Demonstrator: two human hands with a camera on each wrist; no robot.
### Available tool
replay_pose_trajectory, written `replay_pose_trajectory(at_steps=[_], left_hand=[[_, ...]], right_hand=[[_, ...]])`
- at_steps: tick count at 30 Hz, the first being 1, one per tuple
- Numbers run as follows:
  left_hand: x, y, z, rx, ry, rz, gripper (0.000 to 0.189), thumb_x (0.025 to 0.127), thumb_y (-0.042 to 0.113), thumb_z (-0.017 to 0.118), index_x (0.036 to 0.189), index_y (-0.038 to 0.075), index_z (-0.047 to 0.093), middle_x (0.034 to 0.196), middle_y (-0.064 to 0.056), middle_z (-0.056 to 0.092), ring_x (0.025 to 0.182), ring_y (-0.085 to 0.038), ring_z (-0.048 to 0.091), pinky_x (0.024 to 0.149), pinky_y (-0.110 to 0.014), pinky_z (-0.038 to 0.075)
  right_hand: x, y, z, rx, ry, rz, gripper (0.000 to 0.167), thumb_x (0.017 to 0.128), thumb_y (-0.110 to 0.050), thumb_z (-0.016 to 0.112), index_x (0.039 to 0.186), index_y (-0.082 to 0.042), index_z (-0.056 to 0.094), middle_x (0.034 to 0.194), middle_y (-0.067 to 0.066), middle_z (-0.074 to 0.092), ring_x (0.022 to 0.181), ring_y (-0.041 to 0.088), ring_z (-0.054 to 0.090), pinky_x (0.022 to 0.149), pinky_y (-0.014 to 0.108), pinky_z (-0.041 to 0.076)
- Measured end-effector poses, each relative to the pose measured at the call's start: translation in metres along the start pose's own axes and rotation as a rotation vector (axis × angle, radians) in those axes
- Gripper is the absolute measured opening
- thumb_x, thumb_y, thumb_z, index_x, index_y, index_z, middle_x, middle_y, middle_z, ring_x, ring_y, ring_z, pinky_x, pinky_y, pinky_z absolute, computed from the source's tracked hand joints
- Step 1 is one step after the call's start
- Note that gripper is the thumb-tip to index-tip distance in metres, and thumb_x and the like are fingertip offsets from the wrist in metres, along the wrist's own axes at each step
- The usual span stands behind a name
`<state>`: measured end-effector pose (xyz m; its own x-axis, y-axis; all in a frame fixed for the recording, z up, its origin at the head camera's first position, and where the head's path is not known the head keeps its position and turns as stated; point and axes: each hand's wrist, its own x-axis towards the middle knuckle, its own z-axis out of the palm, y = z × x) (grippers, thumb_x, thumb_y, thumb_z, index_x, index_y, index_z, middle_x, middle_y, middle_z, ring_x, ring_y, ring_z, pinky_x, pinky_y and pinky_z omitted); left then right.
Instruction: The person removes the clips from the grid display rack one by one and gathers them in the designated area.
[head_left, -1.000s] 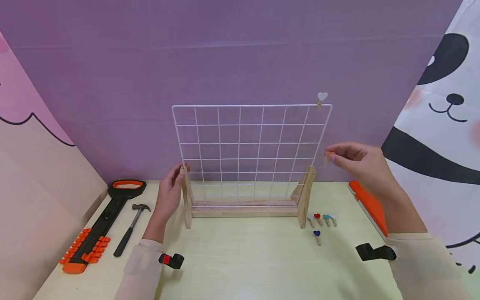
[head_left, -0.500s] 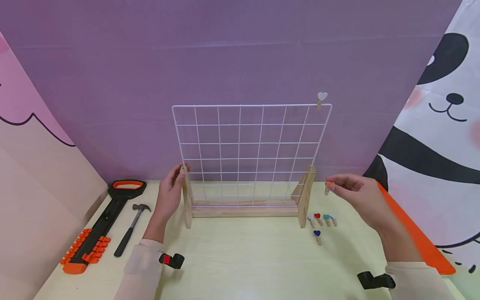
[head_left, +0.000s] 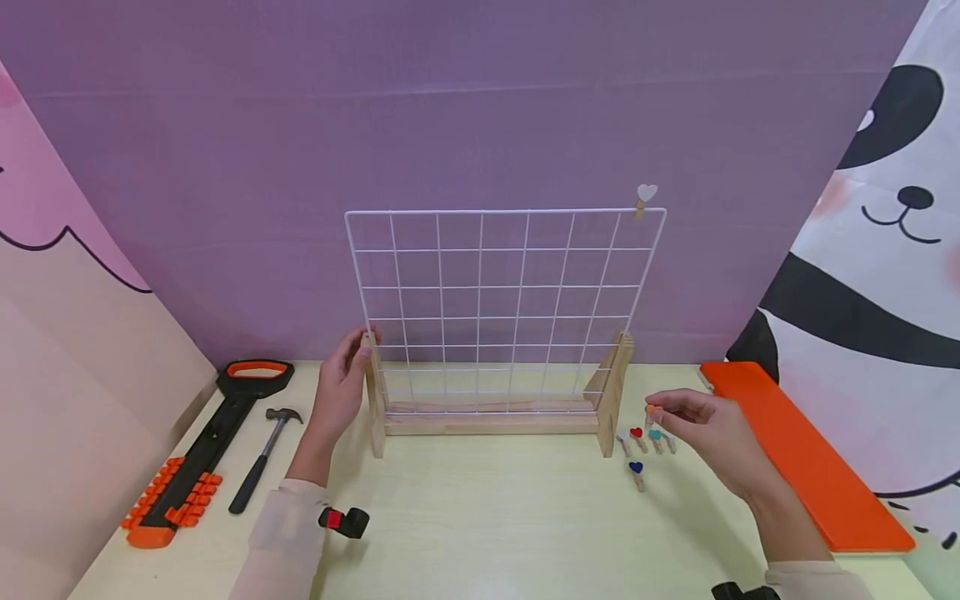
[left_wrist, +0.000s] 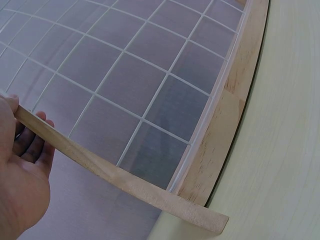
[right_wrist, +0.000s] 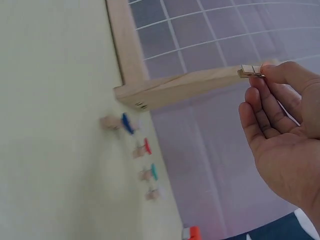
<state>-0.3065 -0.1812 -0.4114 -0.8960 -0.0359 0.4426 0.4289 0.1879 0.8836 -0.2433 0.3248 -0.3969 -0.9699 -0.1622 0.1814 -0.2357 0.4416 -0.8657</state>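
A white wire grid (head_left: 480, 249) stands upright in a wooden stand (head_left: 491, 424). My left hand (head_left: 342, 392) grips the upper end of the stand's left side post (left_wrist: 125, 180), thumb on the near side. Between thumb and forefinger of my right hand (head_left: 708, 433) is a small wooden clothespin (right_wrist: 250, 71) with an orange top, its wooden end pointing away from the fingers. Below and left of that hand lie several heart-topped clothespins, among them a red one (head_left: 637, 433), a teal one (head_left: 656, 436) and a dark blue one (head_left: 636, 468). A white-heart clothespin (head_left: 647, 194) is clipped at the grid's top right corner.
At the left of the table lie a claw hammer (head_left: 258, 462) and a long black tool (head_left: 213, 437) with an orange-lined handle and orange tabs along its sides. A flat orange panel (head_left: 810, 467) lies on the right. A purple cloth (head_left: 480, 125) hangs behind the grid.
My right hand has come down from beside the grid's right edge to the loose clothespins, still pinching the orange-topped one. My left hand has stayed on the post.
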Motion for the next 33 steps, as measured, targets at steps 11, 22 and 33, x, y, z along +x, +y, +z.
replay_pose_trajectory(at_steps=[11,22,33], left_hand=[[0.000,0.000,0.001,0.018,0.000,-0.005,0.046,0.111,0.027,0.047,0.149,0.001,0.048,0.144,-0.023,0.058,0.137,-0.025,0.053,0.107,-0.010,0.041],[-0.001,0.001,-0.001,0.014,-0.006,-0.014,0.045,0.111,0.027,0.048,0.149,0.003,0.049,0.143,-0.018,0.060,0.135,-0.022,0.053,0.116,-0.028,0.043],[0.000,-0.002,0.000,-0.005,0.007,0.018,0.044,0.111,0.024,0.048,0.148,0.001,0.050,0.141,-0.020,0.060,0.129,-0.014,0.054,0.102,-0.007,0.042]], right_hand=[[-0.019,0.034,-0.001,-0.113,-0.019,0.122,0.042,0.100,-0.037,0.068,0.130,-0.008,0.068,0.118,0.000,0.076,0.102,0.013,0.070,0.086,0.020,0.057],[-0.019,0.068,0.002,-0.062,-0.090,0.161,0.036,0.099,-0.023,0.071,0.127,0.000,0.069,0.118,0.013,0.074,0.097,0.005,0.068,0.084,0.017,0.057],[-0.019,0.077,0.010,-0.206,-0.131,0.157,0.028,0.097,-0.021,0.073,0.120,-0.006,0.074,0.115,0.012,0.074,0.089,0.006,0.060,0.076,0.019,0.056]])
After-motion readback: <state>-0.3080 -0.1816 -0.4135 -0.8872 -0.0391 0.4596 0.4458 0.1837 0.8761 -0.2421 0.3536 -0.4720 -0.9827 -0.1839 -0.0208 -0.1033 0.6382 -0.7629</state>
